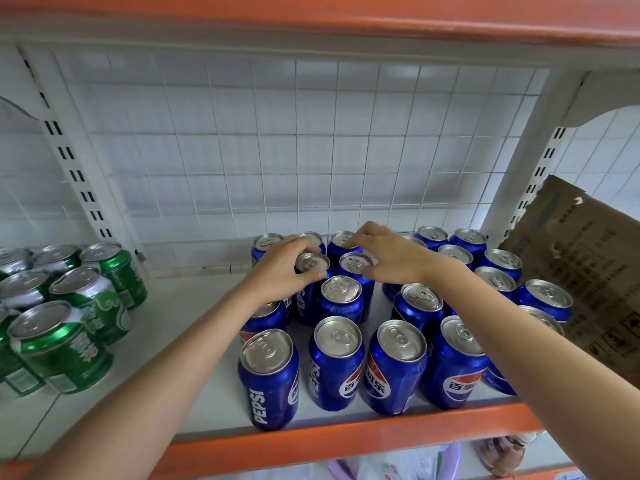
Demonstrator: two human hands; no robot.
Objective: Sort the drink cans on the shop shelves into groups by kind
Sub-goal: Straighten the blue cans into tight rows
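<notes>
Right now your left hand (pixel 280 268) has its grip curled around the rim of one blue Pepsi can (pixel 311 263), and your right hand (pixel 384 256) pinches the top of the neighbouring can (pixel 356 264); both stand upright on the shelf (pixel 207 393), toward the back of the blue group, just in front of the wire grid panel (pixel 277 150). The green cans (pixel 79 306) sit well to the left of that group. Judge these cans rigid but dentable, smooth and likely slippery; if full, fairly heavy. Take hold at the top rim or around the body.
</notes>
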